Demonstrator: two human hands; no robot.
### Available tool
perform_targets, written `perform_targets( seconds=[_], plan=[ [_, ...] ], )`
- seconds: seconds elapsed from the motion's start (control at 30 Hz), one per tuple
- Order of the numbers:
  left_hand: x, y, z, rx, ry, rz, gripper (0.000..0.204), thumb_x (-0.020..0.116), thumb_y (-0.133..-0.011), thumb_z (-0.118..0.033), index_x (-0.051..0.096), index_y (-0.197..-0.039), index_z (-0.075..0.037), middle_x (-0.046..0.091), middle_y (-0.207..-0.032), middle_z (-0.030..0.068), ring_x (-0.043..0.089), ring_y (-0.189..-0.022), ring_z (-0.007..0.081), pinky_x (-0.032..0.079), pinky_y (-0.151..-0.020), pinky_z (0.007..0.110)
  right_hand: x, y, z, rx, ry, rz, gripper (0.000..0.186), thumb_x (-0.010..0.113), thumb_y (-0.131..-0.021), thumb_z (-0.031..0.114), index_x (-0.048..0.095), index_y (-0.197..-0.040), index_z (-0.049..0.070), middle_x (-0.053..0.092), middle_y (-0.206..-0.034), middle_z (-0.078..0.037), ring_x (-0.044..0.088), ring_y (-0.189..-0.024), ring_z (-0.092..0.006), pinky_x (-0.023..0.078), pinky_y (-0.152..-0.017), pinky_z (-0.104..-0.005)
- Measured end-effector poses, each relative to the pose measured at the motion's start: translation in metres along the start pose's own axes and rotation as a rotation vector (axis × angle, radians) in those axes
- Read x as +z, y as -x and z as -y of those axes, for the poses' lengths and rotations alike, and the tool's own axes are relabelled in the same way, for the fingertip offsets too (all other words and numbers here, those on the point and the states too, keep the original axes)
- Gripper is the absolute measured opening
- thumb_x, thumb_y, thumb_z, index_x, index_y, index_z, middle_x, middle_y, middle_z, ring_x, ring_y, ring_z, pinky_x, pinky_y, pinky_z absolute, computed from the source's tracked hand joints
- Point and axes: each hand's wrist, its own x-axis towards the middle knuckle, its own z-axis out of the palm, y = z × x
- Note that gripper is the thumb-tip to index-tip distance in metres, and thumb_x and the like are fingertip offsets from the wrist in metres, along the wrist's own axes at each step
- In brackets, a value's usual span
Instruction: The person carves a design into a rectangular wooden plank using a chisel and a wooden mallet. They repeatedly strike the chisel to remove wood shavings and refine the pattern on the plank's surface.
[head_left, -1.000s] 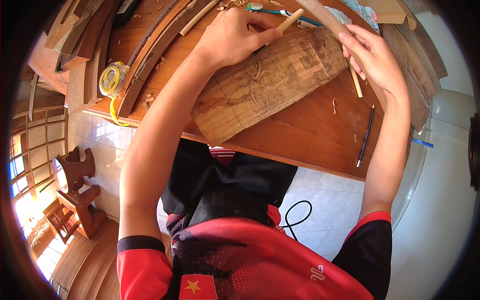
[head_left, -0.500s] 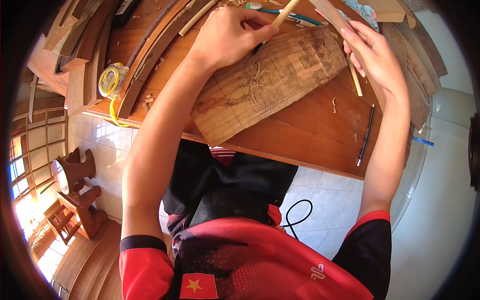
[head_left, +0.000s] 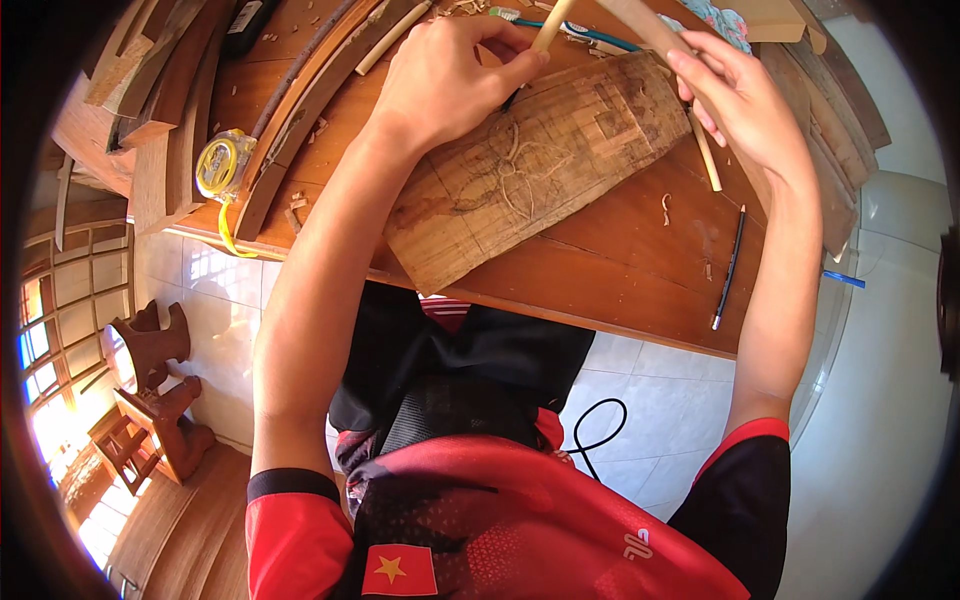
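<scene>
The board (head_left: 540, 175) lies aslant on the counter, upper middle of the frame, its lower corner at the near edge. It is brown wood, roughly oblong, mottled and grained, with a flower outline worked into its middle and squared marks toward its upper right end. Over its upper edge, the left hand (head_left: 450, 75) has its grip closed, thumb and fingers pinched on the smooth, round, pale handle of a tool (head_left: 556, 20); a dark bit shows beneath the hand, but whether it touches the board I cannot tell. The right hand (head_left: 745, 105), upper right, has its grip curled partway round a thick, smooth wooden stick (head_left: 645, 28), whose far end leaves the frame.

Counted around them: two slim pale rods, one right of the board (head_left: 705, 157), one upper left (head_left: 392, 40); one dark pencil (head_left: 729, 270); one teal toothbrush (head_left: 612, 41); one clear and yellow tape measure (head_left: 222, 165).

The counter (head_left: 620, 275) is glossy reddish-brown wood, dotted with curled shavings (head_left: 666, 210). Rough planks are stacked upper left (head_left: 150, 95) and upper right (head_left: 815, 125). Below, pale tiles (head_left: 660, 410) carry a looped black cable (head_left: 577, 440); a bright gridded window (head_left: 85, 300) stands far left.
</scene>
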Motion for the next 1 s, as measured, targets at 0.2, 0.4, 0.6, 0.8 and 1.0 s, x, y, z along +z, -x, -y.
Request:
perform_targets(
  seconds=[0.2, 0.4, 0.6, 0.8, 1.0],
  plan=[
    [0.002, -0.002, 0.005, 0.032, -0.045, -0.013, 0.036, 0.076, -0.09, -0.038, 0.079, -0.104, -0.005, 0.072, -0.076, 0.0053, 0.06, -0.065, 0.0127, 0.049, -0.064, 0.031, 0.0, -0.002, 0.005, 0.009, 0.033, 0.042, 0.048, 0.061, -0.106, 0.033, 0.056, -0.14, -0.001, 0.057, -0.083, 0.002, 0.047, -0.059, -0.0018, 0.037, -0.046, -0.0203],
    [0.001, -0.001, 0.002, 0.063, -0.059, 0.006, 0.036, 0.076, -0.089, -0.038, 0.079, -0.103, -0.005, 0.072, -0.076, 0.0058, 0.058, -0.063, 0.0134, 0.049, -0.064, 0.032, -0.001, -0.001, -0.003, 0.004, 0.032, 0.056, 0.047, 0.061, -0.106, 0.033, 0.057, -0.139, 0.0, 0.057, -0.083, 0.002, 0.047, -0.058, -0.002, 0.037, -0.046, -0.0204],
    [-0.001, -0.002, 0.002, 0.045, -0.034, 0.023, 0.038, 0.076, -0.09, -0.039, 0.079, -0.102, -0.003, 0.072, -0.077, 0.0066, 0.059, -0.064, 0.0143, 0.049, -0.065, 0.033, 0.001, 0.004, -0.006, 0.066, 0.029, 0.013, 0.041, 0.061, -0.106, 0.03, 0.061, -0.138, 0.004, 0.055, -0.079, 0.003, 0.044, -0.057, -0.0017, 0.035, -0.046, -0.02],
    [0.002, -0.004, 0.005, 0.079, -0.059, 0.044, 0.037, 0.076, -0.089, -0.039, 0.079, -0.102, -0.004, 0.073, -0.078, 0.0069, 0.061, -0.066, 0.0159, 0.05, -0.066, 0.034, 0.003, 0.007, 0.0, 0.052, -0.016, -0.004, 0.039, 0.062, -0.106, 0.03, 0.063, -0.135, 0.004, 0.056, -0.079, 0.003, 0.045, -0.057, -0.0024, 0.035, -0.047, -0.0199],
    [0.0, -0.004, 0.0, 0.023, -0.082, 0.102, 0.036, 0.076, -0.089, -0.039, 0.079, -0.102, -0.005, 0.074, -0.079, 0.007, 0.064, -0.068, 0.0183, 0.052, -0.068, 0.035, -0.001, 0.005, -0.006, 0.021, -0.067, -0.054, 0.041, 0.063, -0.105, 0.029, 0.061, -0.136, 0.003, 0.056, -0.078, 0.002, 0.046, -0.057, -0.0023, 0.035, -0.046, -0.0206]
  ],
)
